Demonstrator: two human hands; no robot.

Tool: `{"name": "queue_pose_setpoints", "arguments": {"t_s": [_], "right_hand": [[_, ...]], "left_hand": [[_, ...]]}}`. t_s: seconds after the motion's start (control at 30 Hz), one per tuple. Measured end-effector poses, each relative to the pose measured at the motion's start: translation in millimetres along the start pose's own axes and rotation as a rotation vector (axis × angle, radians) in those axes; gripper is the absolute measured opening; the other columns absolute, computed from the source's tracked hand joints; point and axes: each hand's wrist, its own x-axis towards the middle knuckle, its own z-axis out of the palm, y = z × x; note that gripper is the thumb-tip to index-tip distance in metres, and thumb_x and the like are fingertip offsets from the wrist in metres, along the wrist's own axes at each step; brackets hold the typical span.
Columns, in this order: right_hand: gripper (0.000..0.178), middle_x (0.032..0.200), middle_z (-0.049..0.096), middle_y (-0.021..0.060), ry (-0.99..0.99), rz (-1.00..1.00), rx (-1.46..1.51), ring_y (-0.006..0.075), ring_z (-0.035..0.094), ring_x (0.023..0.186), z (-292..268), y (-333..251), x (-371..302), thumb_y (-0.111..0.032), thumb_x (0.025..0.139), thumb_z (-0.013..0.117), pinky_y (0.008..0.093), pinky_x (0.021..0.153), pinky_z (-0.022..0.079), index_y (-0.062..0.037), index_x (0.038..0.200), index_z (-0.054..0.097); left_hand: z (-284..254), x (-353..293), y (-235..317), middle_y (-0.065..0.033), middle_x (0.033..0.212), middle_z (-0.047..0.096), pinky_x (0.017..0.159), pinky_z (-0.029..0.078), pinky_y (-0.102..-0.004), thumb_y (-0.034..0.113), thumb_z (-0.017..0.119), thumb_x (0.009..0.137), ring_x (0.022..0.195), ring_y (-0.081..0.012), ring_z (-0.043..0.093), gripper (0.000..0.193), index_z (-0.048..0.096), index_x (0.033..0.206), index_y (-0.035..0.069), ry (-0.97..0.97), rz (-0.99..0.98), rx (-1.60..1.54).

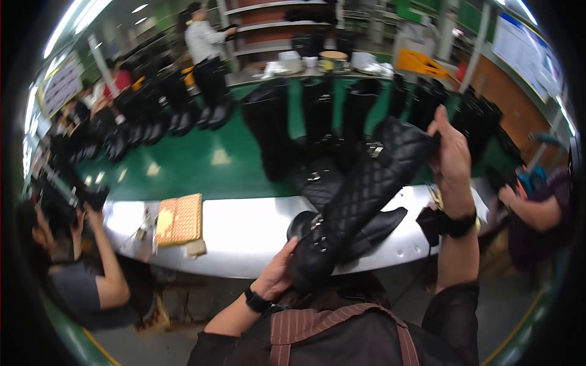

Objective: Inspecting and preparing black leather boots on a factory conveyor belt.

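A tall black boot (372, 189) with a quilted shaft and silver buckles is held up at a slant in front of me. My left hand (278, 268) grips its foot end near the lower buckles, fingers partly behind it. Around the upper rim of the shaft, my right hand (452, 152) is closed, its fingertips at the edge. Beneath the held boot, another black boot (381, 229) lies on the metal worktop (244, 235). Just beyond, a further boot part with a buckle (320, 183) rests at the edge of the green surface.
Black boots (265, 122) stand in rows along the green belt (213, 165). A yellow-orange patterned box (178, 219) sits on the worktop to the left. Co-workers are at the left (91, 274) and right (543, 213); another person (204, 39) stands at the far side.
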Motion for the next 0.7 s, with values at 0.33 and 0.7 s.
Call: {"name": "queue_pose_setpoints", "arguments": {"t_s": [0.33, 0.7], "right_hand": [[0.051, 0.085, 0.069, 0.0131, -0.221, 0.012, 0.283, 0.0208, 0.067, 0.061, -3.3, -6.3, -4.5, -0.043, 0.102, 0.040, 0.0284, 0.060, 0.055, 0.0013, 0.095, 0.064], [0.038, 0.054, 0.054, -0.0037, 0.080, -0.101, -0.133, 0.0019, 0.047, 0.040, 11.4, 4.7, -2.2, -0.034, 0.097, 0.058, 0.0182, 0.034, 0.033, -0.0040, 0.074, 0.064]], "left_hand": [[-11.4, 5.5, -3.1, -0.0166, 0.136, 0.051, 0.103, 0.047, -0.0453, 0.034, 0.042, 0.103, 0.120, -0.0289, 0.056, 0.050, 0.035, 0.143, 0.006, -0.063, 0.006, -0.036], [-8.8, 4.2, -6.7, -0.0180, 0.138, 0.050, 0.106, 0.044, -0.0464, 0.039, 0.042, 0.102, 0.122, -0.0296, 0.055, 0.055, 0.035, 0.143, 0.002, -0.071, -0.008, -0.022]]}}
